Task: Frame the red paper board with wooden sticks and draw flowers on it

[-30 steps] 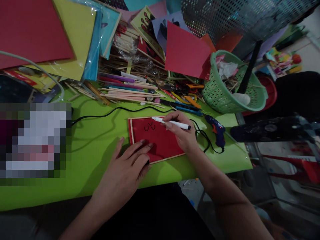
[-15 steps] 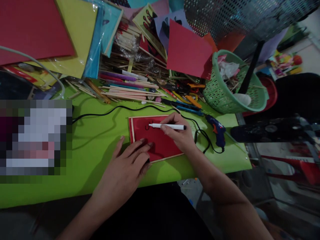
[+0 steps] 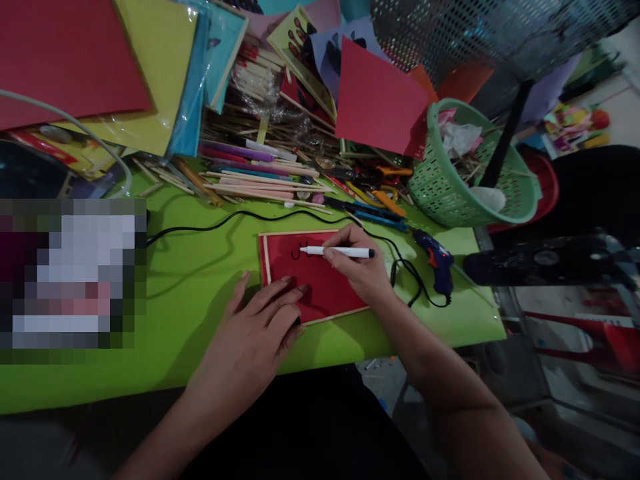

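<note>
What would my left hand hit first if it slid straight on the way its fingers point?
Probably the white marker in your right hand, across the red stick-framed card; how high the marker sits above it is unclear.

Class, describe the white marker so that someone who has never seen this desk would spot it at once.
On the green tabletop, find the red sheet edged with thin wooden strips. Over it, the right hand grips the white marker. Unlike the loose sticks piled beyond, it is held in a hand, white-bodied with a black end.
</note>
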The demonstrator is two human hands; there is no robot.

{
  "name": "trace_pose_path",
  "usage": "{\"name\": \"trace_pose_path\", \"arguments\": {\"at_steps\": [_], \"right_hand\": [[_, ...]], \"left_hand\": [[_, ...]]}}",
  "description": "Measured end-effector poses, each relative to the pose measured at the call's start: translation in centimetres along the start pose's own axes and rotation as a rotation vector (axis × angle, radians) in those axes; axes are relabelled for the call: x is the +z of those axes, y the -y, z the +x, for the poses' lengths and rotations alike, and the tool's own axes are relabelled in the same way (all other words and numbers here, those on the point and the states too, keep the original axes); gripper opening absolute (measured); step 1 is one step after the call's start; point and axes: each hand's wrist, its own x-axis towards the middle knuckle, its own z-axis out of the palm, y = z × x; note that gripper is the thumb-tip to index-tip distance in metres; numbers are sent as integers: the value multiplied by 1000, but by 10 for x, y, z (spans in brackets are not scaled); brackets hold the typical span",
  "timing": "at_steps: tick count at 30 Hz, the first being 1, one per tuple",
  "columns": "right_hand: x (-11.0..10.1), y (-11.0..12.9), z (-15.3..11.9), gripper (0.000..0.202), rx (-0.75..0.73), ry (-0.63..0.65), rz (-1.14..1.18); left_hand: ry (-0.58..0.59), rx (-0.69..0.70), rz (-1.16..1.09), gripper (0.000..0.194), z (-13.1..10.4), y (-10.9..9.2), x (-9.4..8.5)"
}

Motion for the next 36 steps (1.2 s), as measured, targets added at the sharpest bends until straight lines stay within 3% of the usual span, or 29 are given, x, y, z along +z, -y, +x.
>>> {"name": "trace_pose_path", "arguments": {"at_steps": [36], "right_hand": [[0,-3,-2,18,16,28,30]], "left_hand": [[3,-9,-10,19,1,-1,-2]]}}
